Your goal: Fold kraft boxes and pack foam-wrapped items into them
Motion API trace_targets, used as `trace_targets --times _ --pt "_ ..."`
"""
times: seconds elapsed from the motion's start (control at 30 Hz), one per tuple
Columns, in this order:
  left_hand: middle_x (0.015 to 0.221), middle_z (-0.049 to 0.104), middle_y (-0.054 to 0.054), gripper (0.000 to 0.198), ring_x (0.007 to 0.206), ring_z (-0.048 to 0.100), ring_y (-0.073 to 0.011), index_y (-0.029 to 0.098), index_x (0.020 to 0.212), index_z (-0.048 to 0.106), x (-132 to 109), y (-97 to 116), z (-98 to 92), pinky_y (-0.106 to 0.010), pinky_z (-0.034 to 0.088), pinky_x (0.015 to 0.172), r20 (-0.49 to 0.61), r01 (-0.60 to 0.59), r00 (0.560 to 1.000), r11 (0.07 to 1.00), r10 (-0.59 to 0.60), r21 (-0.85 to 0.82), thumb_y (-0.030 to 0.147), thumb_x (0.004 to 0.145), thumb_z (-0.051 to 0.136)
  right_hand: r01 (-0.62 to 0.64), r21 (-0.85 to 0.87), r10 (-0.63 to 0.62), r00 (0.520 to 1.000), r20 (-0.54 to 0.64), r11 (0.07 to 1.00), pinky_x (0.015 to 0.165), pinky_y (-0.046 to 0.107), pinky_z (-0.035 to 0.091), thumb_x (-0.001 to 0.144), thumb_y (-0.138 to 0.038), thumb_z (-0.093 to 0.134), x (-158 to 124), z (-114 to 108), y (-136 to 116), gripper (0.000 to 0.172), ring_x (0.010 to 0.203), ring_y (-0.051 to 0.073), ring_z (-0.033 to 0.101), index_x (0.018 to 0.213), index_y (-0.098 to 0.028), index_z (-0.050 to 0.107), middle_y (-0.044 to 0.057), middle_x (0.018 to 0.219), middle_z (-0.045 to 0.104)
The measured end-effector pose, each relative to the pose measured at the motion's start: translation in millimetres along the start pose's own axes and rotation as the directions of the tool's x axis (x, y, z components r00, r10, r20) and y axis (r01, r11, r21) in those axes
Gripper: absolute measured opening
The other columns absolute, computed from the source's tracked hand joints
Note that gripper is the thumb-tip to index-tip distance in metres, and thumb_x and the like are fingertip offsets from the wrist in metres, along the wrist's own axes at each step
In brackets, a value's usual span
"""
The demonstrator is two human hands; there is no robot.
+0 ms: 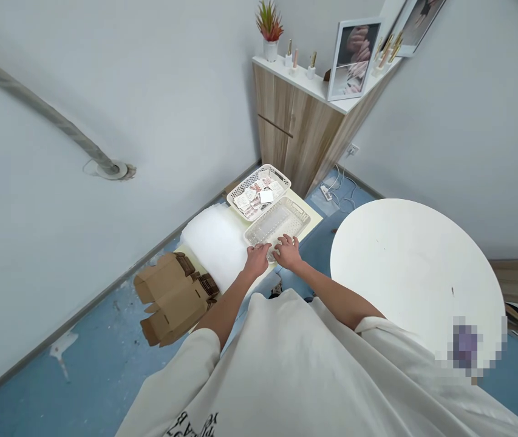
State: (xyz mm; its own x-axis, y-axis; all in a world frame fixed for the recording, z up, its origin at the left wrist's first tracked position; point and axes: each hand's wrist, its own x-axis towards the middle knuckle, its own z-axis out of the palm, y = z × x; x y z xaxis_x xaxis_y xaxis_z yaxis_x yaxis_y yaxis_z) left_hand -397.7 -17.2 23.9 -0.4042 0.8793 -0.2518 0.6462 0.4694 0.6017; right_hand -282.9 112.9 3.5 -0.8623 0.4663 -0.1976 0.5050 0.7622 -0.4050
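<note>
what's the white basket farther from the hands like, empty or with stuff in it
It has stuff in it: printed pieces lie loosely inside the white basket, visible through its open top.

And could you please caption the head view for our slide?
Left hand and right hand at the nearer basket, beside a white pile and cardboard.

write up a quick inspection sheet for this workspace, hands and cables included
Surface: pale-yellow tabletop, partly covered.
Items at hand: translucent basket nearest the person; white basket behind it holds printed cards.
Clutter: white sheeting and brown cardboard left of the baskets.
Hands: left hand and right hand at the translucent basket's near edge; grip unclear.
Cables: white cables and power strip on the floor.
Surroundings: wood-grain cabinet, round white table.
</note>
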Motion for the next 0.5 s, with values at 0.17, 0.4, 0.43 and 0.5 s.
trace_targets --times 0.17,0.4,0.43,0.5 --pt "0.124 0.066 -0.013 0.063 0.133 0.049 -0.0288 0.024 0.136 0.051 5.1 -5.7 2.0 -0.046 0.026 0.108 0.01 -0.007 1.0 0.999 0.007 -0.04 -0.001 0.078 0.046 -0.034 -0.001 0.034 0.999 -0.007 0.999 0.117 0.064 0.007 0.091 -0.038 0.062 6.2 6.8 0.0 0.022 0.143 0.038 0.028 0.1 -0.024 0.077 0.013 0.138 0.055" --pt "0.137 0.059 -0.009 0.061 0.131 0.05 -0.0281 0.028 0.133 0.053 3.8 -1.4 1.6 -0.047 0.03 0.109 -0.094 0.024 0.995 0.994 -0.034 -0.102 0.0 0.079 0.045 -0.053 0.02 0.054 0.997 -0.047 0.998 0.116 0.064 0.007 0.093 -0.033 0.056 6.3 1.6 -1.6 0.026 0.139 0.038 0.032 0.1 -0.021 0.078 0.015 0.132 0.059" --pt "0.14 0.057 -0.009 0.06 0.132 0.049 -0.0278 0.027 0.133 0.053 4.5 0.4 0.8 -0.047 0.031 0.109 -0.113 0.034 0.992 0.993 -0.046 -0.11 0.0 0.08 0.044 -0.059 0.041 0.062 0.996 -0.065 0.997 0.117 0.063 0.007 0.093 -0.034 0.055 5.3 -1.8 -0.8 0.027 0.138 0.037 0.033 0.102 -0.022 0.078 0.014 0.131 0.06" --pt "0.141 0.055 -0.009 0.058 0.133 0.048 -0.0274 0.026 0.132 0.053 8.0 4.5 -0.9 -0.046 0.034 0.109 -0.155 0.045 0.986 0.99 -0.065 -0.133 0.001 0.081 0.044 -0.078 0.085 0.088 0.989 -0.115 0.993 0.117 0.062 0.007 0.094 -0.035 0.053 2.5 -11.0 2.0 0.029 0.136 0.036 0.035 0.105 -0.024 0.077 0.013 0.128 0.062"
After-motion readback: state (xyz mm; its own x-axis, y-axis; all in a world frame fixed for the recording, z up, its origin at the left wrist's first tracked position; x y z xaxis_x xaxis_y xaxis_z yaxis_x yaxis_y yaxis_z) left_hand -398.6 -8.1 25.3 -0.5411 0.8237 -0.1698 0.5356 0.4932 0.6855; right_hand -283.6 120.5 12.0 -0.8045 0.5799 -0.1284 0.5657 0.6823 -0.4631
